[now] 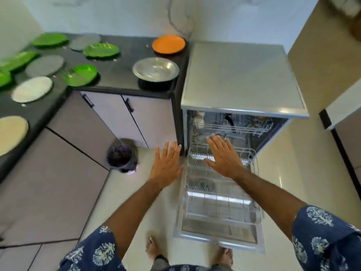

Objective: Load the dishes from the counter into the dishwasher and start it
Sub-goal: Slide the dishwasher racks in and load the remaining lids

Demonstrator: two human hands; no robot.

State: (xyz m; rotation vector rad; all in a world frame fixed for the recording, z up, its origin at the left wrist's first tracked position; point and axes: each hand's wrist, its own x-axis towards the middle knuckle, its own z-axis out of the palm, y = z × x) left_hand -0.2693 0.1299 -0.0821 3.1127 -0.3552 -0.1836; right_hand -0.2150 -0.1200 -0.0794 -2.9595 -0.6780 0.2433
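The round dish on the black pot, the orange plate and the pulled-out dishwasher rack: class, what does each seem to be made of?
Round dish: likely stainless steel, with a bright, mirror-like grey sheen.
Orange plate: probably plastic or melamine, in a flat, even colour with only a soft gloss; the blur leaves it open.
Dishwasher rack: thin wire grid, apparently coated metal, pale grey-white.

We see a pale marbled wall (117, 14) behind a dark L-shaped countertop (121, 75), mauve cabinet doors (109, 112) with black handles below, a glossy cream tiled floor (304, 173), and a small lined bin (122, 158).
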